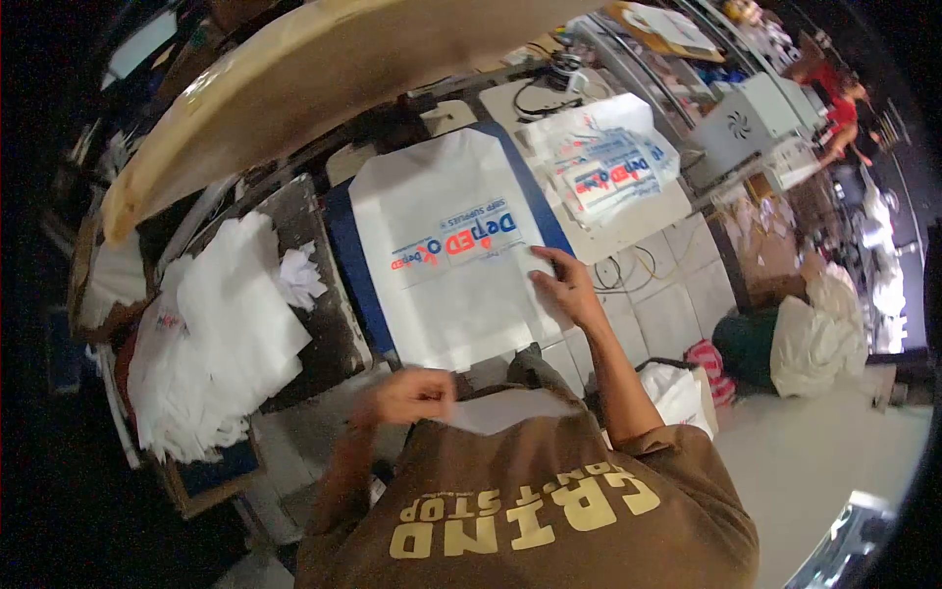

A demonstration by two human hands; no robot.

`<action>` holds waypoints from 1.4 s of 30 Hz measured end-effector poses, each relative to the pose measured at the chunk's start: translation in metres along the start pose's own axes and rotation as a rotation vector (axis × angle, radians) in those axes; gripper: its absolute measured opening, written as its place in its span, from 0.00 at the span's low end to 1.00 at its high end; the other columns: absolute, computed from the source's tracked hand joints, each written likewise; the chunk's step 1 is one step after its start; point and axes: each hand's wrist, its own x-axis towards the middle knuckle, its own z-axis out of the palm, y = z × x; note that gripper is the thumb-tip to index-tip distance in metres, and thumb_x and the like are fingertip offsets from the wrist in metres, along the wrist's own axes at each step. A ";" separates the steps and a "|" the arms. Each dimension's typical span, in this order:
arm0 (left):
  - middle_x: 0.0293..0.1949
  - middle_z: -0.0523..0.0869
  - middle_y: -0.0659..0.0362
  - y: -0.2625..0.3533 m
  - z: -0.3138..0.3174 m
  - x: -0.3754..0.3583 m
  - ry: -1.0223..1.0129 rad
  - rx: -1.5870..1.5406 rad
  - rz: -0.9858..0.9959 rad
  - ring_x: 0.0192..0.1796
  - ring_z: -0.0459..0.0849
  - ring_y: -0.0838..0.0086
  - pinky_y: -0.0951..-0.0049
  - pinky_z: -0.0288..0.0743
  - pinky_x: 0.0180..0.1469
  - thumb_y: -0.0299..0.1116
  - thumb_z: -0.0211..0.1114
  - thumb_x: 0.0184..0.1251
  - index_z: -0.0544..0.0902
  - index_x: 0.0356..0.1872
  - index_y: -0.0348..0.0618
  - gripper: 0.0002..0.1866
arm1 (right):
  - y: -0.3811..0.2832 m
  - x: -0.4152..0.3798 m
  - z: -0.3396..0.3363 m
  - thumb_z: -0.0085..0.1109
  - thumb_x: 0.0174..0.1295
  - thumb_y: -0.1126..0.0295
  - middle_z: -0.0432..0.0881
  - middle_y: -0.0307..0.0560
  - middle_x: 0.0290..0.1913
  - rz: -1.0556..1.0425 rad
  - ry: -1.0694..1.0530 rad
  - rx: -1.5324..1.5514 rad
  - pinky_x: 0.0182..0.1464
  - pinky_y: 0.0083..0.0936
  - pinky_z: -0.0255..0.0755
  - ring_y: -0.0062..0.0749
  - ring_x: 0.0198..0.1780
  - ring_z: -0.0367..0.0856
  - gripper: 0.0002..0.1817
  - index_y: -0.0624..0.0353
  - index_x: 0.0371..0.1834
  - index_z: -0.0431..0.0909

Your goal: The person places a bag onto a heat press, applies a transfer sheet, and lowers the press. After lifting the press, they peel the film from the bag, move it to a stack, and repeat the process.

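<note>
A white plastic-looking bag (pixel 422 196) with blue and red "DepED" print lies flat on a blue board (pixel 343 265) in front of me. My right hand (pixel 569 287) is at the bag's right edge, thumb and fingers apart, fingertips touching the white sheet. My left hand (pixel 407 397) is just below the bag's near left corner, fingers curled and blurred by motion; whether it holds anything cannot be made out. A white sheet-like piece (pixel 500 410) shows between my shirt and the board.
A pile of printed white bags (pixel 613 167) lies on a pale surface at the upper right. More white sheets (pixel 221 314) are heaped at left. A large curved beige panel (pixel 324 83) hangs above. A grey box (pixel 741 123) stands near a person in red (pixel 842 113). A cream sack (pixel 819 334) sits at right.
</note>
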 end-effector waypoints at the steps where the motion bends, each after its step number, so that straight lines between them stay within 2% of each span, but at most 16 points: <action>1: 0.31 0.85 0.59 -0.010 -0.017 -0.017 -0.024 0.054 -0.138 0.35 0.82 0.80 0.70 0.76 0.36 0.30 0.67 0.65 0.82 0.37 0.38 0.06 | -0.010 -0.003 -0.001 0.64 0.64 0.74 0.82 0.51 0.63 0.127 -0.062 0.017 0.64 0.28 0.71 0.30 0.60 0.80 0.25 0.63 0.66 0.77; 8: 0.31 0.87 0.58 -0.203 -0.014 -0.104 -0.151 0.861 -0.495 0.32 0.83 0.72 0.68 0.78 0.38 0.36 0.68 0.63 0.84 0.35 0.39 0.09 | -0.004 -0.127 -0.063 0.57 0.68 0.78 0.78 0.50 0.68 0.113 0.538 0.283 0.64 0.24 0.70 0.29 0.61 0.78 0.25 0.65 0.70 0.73; 11: 0.36 0.89 0.56 -0.395 -0.030 -0.162 -0.264 1.149 0.202 0.35 0.85 0.68 0.65 0.81 0.40 0.38 0.69 0.67 0.85 0.40 0.39 0.12 | 0.059 -0.212 -0.107 0.55 0.69 0.81 0.78 0.50 0.68 0.179 0.843 0.319 0.66 0.24 0.69 0.29 0.64 0.76 0.26 0.65 0.71 0.72; 13: 0.36 0.89 0.56 -0.379 0.004 -0.170 -0.120 0.732 -0.404 0.35 0.85 0.68 0.65 0.82 0.40 0.38 0.69 0.67 0.85 0.41 0.39 0.12 | 0.123 -0.273 -0.131 0.57 0.69 0.80 0.76 0.52 0.70 0.204 1.095 0.455 0.68 0.26 0.68 0.32 0.65 0.75 0.27 0.67 0.72 0.70; 15: 0.37 0.89 0.56 -0.372 0.031 -0.175 0.051 0.492 -0.654 0.35 0.85 0.68 0.65 0.82 0.40 0.38 0.69 0.68 0.85 0.42 0.39 0.12 | 0.179 -0.326 -0.146 0.60 0.69 0.78 0.73 0.56 0.71 0.253 1.365 0.278 0.70 0.29 0.67 0.36 0.68 0.73 0.29 0.69 0.73 0.67; 17: 0.37 0.89 0.56 -0.368 0.051 -0.176 0.184 0.363 -0.743 0.35 0.85 0.67 0.65 0.82 0.40 0.38 0.69 0.68 0.85 0.43 0.39 0.13 | 0.222 -0.370 -0.162 0.62 0.68 0.77 0.72 0.57 0.71 0.312 1.470 0.091 0.71 0.29 0.66 0.38 0.69 0.72 0.30 0.69 0.74 0.66; 19: 0.38 0.89 0.56 -0.357 0.066 -0.173 0.254 0.300 -0.778 0.36 0.85 0.67 0.65 0.82 0.40 0.38 0.69 0.68 0.85 0.44 0.39 0.13 | 0.250 -0.402 -0.170 0.66 0.65 0.77 0.71 0.56 0.72 0.322 1.834 0.404 0.71 0.36 0.68 0.42 0.69 0.71 0.35 0.67 0.75 0.63; 22: 0.38 0.89 0.56 -0.326 0.088 -0.155 0.325 0.238 -0.800 0.36 0.85 0.67 0.65 0.82 0.40 0.38 0.69 0.68 0.85 0.45 0.39 0.13 | 0.336 -0.461 -0.172 0.69 0.63 0.78 0.69 0.58 0.71 0.167 1.955 0.704 0.66 0.47 0.73 0.49 0.66 0.74 0.45 0.63 0.80 0.50; 25: 0.39 0.89 0.56 -0.305 0.101 -0.150 0.364 0.211 -0.810 0.37 0.85 0.67 0.65 0.83 0.39 0.38 0.69 0.68 0.85 0.46 0.39 0.14 | 0.384 -0.489 -0.165 0.68 0.62 0.82 0.72 0.58 0.67 0.358 2.038 0.971 0.62 0.52 0.76 0.49 0.63 0.76 0.47 0.62 0.81 0.48; 30: 0.40 0.89 0.55 -0.275 0.115 -0.142 0.403 0.173 -0.801 0.37 0.86 0.66 0.66 0.83 0.39 0.38 0.69 0.69 0.84 0.49 0.39 0.15 | 0.524 -0.530 -0.120 0.67 0.62 0.84 0.73 0.57 0.65 0.561 1.963 1.042 0.59 0.51 0.79 0.47 0.58 0.79 0.48 0.56 0.81 0.46; 32: 0.41 0.89 0.55 -0.268 0.120 -0.139 0.415 0.154 -0.785 0.37 0.86 0.66 0.66 0.83 0.39 0.38 0.69 0.69 0.84 0.50 0.39 0.15 | 0.544 -0.520 -0.112 0.67 0.62 0.83 0.74 0.56 0.64 0.876 1.922 0.746 0.57 0.53 0.79 0.46 0.58 0.80 0.47 0.53 0.81 0.48; 35: 0.41 0.89 0.55 -0.264 0.130 -0.143 0.459 0.103 -0.747 0.38 0.86 0.66 0.66 0.84 0.39 0.38 0.69 0.69 0.84 0.51 0.39 0.16 | 0.532 -0.523 -0.116 0.69 0.64 0.75 0.79 0.52 0.59 0.614 1.801 1.133 0.53 0.49 0.81 0.45 0.56 0.82 0.35 0.52 0.73 0.64; 37: 0.42 0.89 0.55 -0.262 0.139 -0.148 0.497 0.062 -0.710 0.38 0.86 0.66 0.66 0.84 0.39 0.38 0.69 0.69 0.84 0.52 0.39 0.16 | 0.532 -0.533 -0.131 0.72 0.64 0.57 0.83 0.47 0.53 0.737 1.378 1.740 0.48 0.45 0.83 0.42 0.49 0.83 0.25 0.54 0.60 0.76; 39: 0.42 0.89 0.55 -0.257 0.150 -0.147 0.531 0.001 -0.670 0.38 0.86 0.65 0.66 0.84 0.39 0.38 0.69 0.69 0.84 0.53 0.39 0.17 | 0.599 -0.576 -0.139 0.67 0.57 0.32 0.84 0.43 0.42 1.052 1.031 1.631 0.46 0.44 0.82 0.38 0.35 0.81 0.34 0.53 0.48 0.81; 40: 0.42 0.89 0.55 -0.259 0.156 -0.148 0.552 -0.066 -0.640 0.39 0.86 0.65 0.66 0.84 0.39 0.38 0.69 0.69 0.84 0.54 0.39 0.17 | 0.642 -0.600 -0.143 0.60 0.49 0.19 0.79 0.43 0.31 0.788 0.779 1.674 0.46 0.46 0.81 0.36 0.23 0.71 0.46 0.54 0.47 0.77; 42: 0.43 0.89 0.55 -0.264 0.175 -0.151 0.620 -0.507 -0.430 0.36 0.85 0.67 0.67 0.83 0.38 0.38 0.69 0.69 0.84 0.54 0.40 0.17 | 0.551 -0.574 -0.162 0.50 0.54 0.17 0.77 0.59 0.56 1.108 1.046 1.497 0.55 0.58 0.77 0.51 0.46 0.78 0.56 0.58 0.68 0.66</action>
